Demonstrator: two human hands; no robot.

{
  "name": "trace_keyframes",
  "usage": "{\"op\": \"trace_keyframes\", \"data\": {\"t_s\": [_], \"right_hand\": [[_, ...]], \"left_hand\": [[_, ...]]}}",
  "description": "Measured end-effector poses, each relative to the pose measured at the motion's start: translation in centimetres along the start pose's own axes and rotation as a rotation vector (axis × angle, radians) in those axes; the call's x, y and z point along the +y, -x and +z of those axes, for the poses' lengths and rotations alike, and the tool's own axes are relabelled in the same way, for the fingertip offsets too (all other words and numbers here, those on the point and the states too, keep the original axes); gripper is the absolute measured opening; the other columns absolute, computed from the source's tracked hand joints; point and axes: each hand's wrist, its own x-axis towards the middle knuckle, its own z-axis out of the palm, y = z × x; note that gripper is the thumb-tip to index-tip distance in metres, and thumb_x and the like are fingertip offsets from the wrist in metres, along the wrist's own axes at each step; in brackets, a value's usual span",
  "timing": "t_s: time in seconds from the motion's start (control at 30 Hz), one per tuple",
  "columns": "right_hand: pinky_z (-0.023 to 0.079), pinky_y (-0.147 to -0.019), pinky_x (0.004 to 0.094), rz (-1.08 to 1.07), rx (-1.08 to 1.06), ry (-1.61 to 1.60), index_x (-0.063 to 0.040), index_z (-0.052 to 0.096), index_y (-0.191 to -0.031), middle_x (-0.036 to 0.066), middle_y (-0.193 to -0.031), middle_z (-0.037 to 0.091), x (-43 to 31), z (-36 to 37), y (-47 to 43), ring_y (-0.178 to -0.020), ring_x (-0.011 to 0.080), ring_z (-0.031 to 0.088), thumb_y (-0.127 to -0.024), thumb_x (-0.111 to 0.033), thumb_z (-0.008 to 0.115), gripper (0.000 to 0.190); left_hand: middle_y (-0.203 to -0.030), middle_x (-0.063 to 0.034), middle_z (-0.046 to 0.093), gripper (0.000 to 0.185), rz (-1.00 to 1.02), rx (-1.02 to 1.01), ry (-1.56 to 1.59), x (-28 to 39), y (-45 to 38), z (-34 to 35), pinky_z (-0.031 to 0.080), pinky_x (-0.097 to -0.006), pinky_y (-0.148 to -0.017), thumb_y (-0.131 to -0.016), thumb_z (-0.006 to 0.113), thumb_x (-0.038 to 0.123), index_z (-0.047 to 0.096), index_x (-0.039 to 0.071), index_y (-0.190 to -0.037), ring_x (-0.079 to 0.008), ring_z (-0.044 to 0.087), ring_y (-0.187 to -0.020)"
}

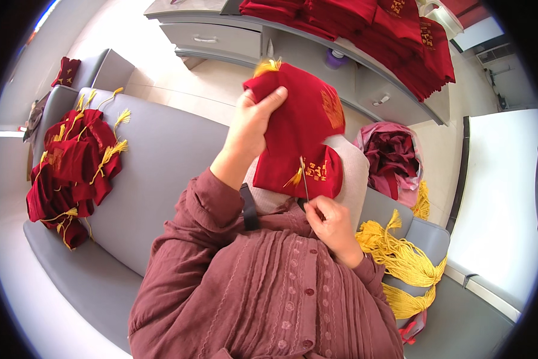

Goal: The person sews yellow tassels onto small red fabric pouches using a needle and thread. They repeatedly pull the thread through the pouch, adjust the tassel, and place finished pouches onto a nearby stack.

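My left hand grips a red cloth pouch with gold printing, raised above my lap. A yellow tassel, slightly blurred, shows at the pouch's far end. My right hand pinches a thin metal tool, perhaps a needle or hook, which points away from me toward the cloth. Across my thighs lies a second red pouch with gold characters. A small yellow tassel rests on that one, beside the metal tool. Whether the tool's tip touches the raised pouch I cannot tell.
On the grey sofa at left is a heap of red pouches with yellow cords. To my right hang bundles of yellow tasselled cord. A pink bag of dark red cloth stands beyond. Stacked red pouches cover the grey cabinet.
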Motion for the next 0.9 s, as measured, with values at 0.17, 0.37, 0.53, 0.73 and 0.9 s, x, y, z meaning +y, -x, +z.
{"op": "trace_keyframes", "data": {"t_s": [0.17, 0.37, 0.53, 0.73, 0.9], "right_hand": [[0.048, -0.062, 0.0293, 0.314, -0.127, -0.294, -0.001, 0.055, -0.089, 0.008, -0.075, 0.06, 0.5, -0.6, 0.9, -0.066, 0.0177, 0.06, -0.09, -0.008, 0.058, 0.008], [0.045, -0.071, 0.0229, 0.353, -0.004, -0.423, 0.001, 0.061, -0.1, 0.003, -0.085, 0.064, 1.2, -2.1, -2.2, -0.08, 0.0092, 0.057, -0.097, -0.012, 0.049, 0.018], [0.043, -0.068, 0.0208, 0.308, 0.073, -0.205, 0.002, 0.064, -0.091, 0.0, -0.083, 0.063, 2.5, -5.7, 0.0, -0.077, 0.0083, 0.056, -0.096, -0.014, 0.052, 0.02], [0.017, -0.043, 0.0168, 0.411, 0.489, -0.604, -0.004, 0.059, -0.089, -0.007, -0.062, 0.036, 4.9, -11.7, 4.4, -0.052, -0.0017, 0.026, -0.097, -0.021, 0.051, 0.021], [0.016, -0.041, 0.016, 0.265, 0.533, -0.933, -0.002, 0.055, -0.094, -0.008, -0.06, 0.029, 4.1, -11.2, 2.6, -0.049, -0.0002, 0.024, -0.099, -0.021, 0.048, 0.021]], "left_hand": [[-0.103, -0.0099, 0.065, 0.022, 0.067, 0.061, 0.079, 1.7, -1.1, -1.2, 0.056, -0.0325, -0.077, -0.088, 0.063, 0.008, 0.059, 0.003, -0.109, -0.0205, 0.066, -0.09], [-0.102, -0.0071, 0.064, 0.018, -0.06, 0.005, 0.047, 0.2, -1.0, -0.9, 0.053, -0.0315, -0.08, -0.092, 0.059, 0.014, 0.059, 0.004, -0.107, -0.0168, 0.063, -0.094], [-0.1, -0.0078, 0.065, 0.017, 0.067, 0.113, -0.027, 1.9, -3.3, -3.2, 0.052, -0.0315, -0.08, -0.094, 0.057, 0.017, 0.06, 0.002, -0.102, -0.0175, 0.064, -0.09], [-0.101, -0.0091, 0.065, 0.021, 0.202, 0.155, -0.065, 3.5, -5.1, -5.4, 0.052, -0.0335, -0.081, -0.095, 0.056, 0.021, 0.058, 0.001, -0.105, -0.0186, 0.064, -0.091], [-0.094, -0.0069, 0.064, 0.037, 0.1, 0.076, -0.238, 1.6, -4.9, -5.1, 0.05, -0.0297, -0.078, -0.096, 0.053, 0.035, 0.061, -0.001, -0.097, -0.0121, 0.061, -0.085]]}}
